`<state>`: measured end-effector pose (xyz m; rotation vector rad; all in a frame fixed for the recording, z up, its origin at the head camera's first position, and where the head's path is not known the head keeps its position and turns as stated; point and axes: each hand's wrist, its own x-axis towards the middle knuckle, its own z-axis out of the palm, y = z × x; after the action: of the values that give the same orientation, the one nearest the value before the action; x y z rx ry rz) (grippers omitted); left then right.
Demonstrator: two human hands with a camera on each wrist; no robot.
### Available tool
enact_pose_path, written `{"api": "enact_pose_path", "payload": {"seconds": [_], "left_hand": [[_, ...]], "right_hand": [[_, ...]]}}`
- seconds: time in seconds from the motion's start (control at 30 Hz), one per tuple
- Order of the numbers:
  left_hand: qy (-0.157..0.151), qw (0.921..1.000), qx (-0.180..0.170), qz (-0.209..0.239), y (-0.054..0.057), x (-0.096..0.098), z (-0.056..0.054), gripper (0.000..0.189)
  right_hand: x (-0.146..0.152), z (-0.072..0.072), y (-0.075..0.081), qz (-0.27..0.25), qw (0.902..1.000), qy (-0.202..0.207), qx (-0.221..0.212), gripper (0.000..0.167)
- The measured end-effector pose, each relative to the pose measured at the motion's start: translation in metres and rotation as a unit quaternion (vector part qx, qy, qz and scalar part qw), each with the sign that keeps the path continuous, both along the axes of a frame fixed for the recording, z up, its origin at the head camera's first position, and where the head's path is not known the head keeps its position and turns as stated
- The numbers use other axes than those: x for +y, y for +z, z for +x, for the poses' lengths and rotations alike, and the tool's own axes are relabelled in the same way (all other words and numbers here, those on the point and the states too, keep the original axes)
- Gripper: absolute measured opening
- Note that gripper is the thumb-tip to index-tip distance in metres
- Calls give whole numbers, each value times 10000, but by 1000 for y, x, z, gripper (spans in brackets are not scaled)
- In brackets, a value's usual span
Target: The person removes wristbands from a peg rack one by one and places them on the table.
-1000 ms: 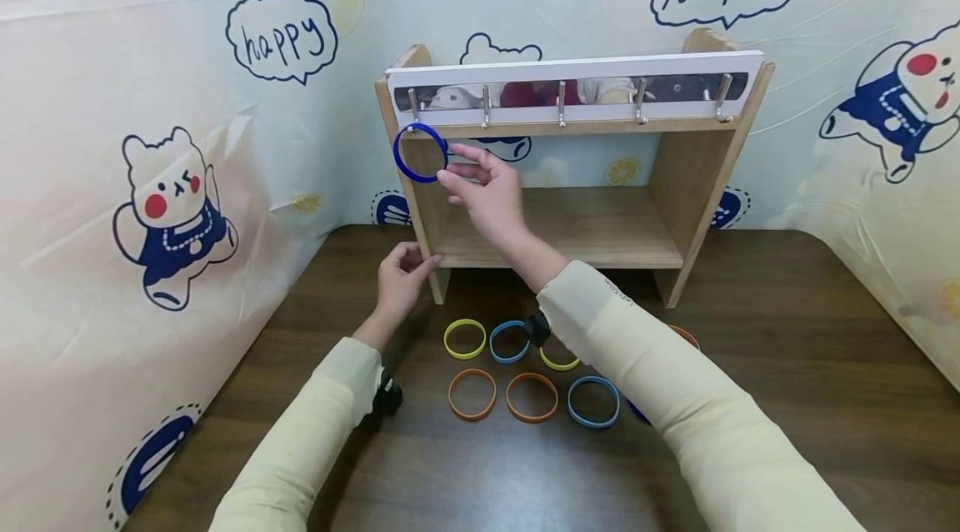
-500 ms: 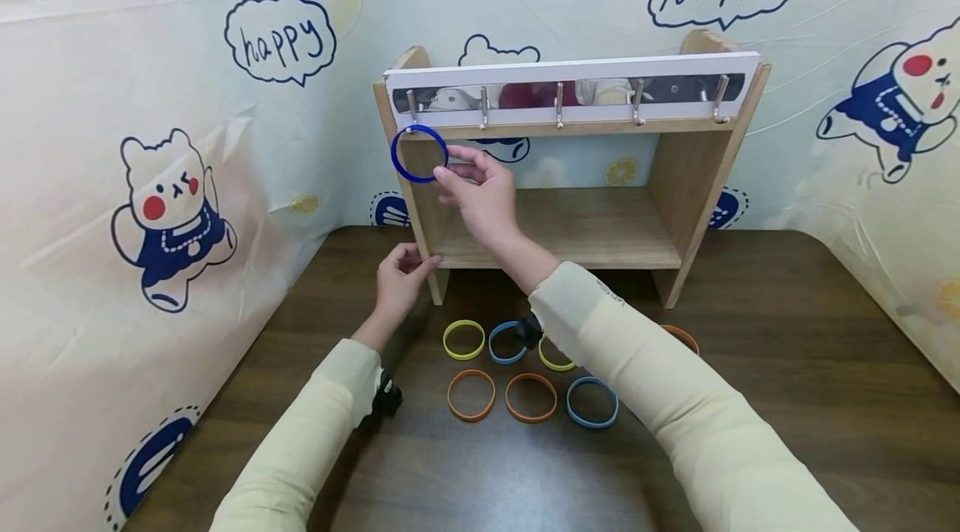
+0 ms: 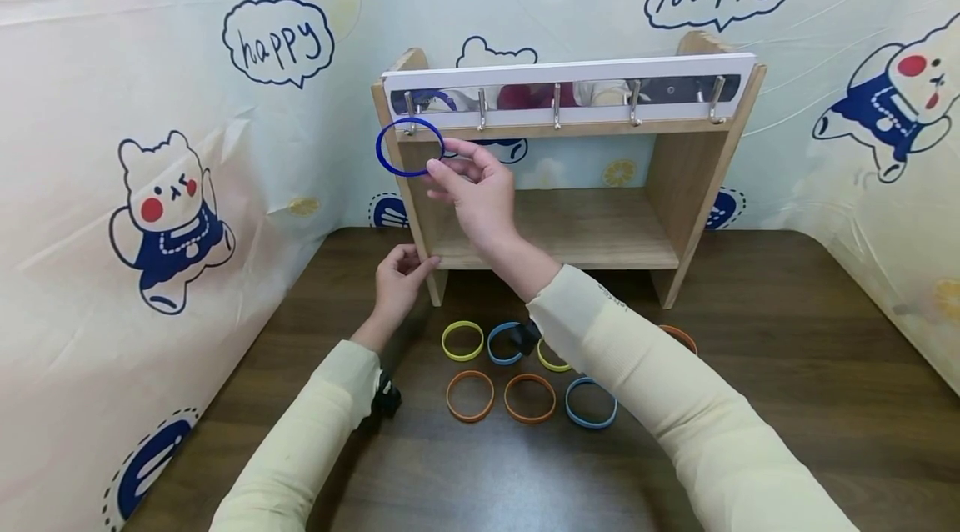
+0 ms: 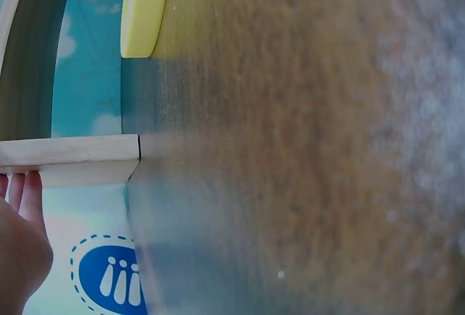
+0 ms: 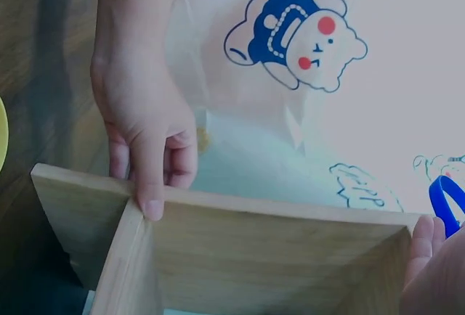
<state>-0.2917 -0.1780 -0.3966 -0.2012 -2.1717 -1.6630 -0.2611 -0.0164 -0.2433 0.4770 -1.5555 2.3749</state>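
Observation:
My right hand (image 3: 483, 198) pinches a dark blue wristband (image 3: 408, 174) by its right edge, between thumb and fingers. The band is tilted, its upper rim overlapping the lower end of the leftmost metal hook (image 3: 409, 103); whether they touch I cannot tell. That hook belongs to a row along the top front of a small wooden shelf (image 3: 570, 223). Lower down, my left hand (image 3: 399, 282) grips the front edge of the left side panel (image 5: 283, 210), thumb on the inner side and fingers outside, as the right wrist view shows.
On the dark table (image 3: 465, 482) lie yellow (image 3: 444, 346), light blue (image 3: 592, 427) and orange (image 3: 471, 419) wristbands in two rows before the shelf. My right sleeve (image 3: 660, 382) covers part of them. A printed cloth (image 3: 300, 157) hangs behind and beside the table.
The dark blue wristband has shifted slightly left and up and tilted flatter as my right hand turned. My left hand keeps its place on the panel.

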Motion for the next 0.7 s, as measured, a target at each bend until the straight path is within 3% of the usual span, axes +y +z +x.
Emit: {"api": "enact_pose_path", "payload": {"seconds": [0.17,0.7], "left_hand": [[42,9999,84,135,-24,-8,-21,37],[53,9997,185,145,-23,-8,-21,32]], "right_hand": [[5,9,1,104,9998,135,53,34],[70,26,-27,479,9984,294,-28,34]]}}
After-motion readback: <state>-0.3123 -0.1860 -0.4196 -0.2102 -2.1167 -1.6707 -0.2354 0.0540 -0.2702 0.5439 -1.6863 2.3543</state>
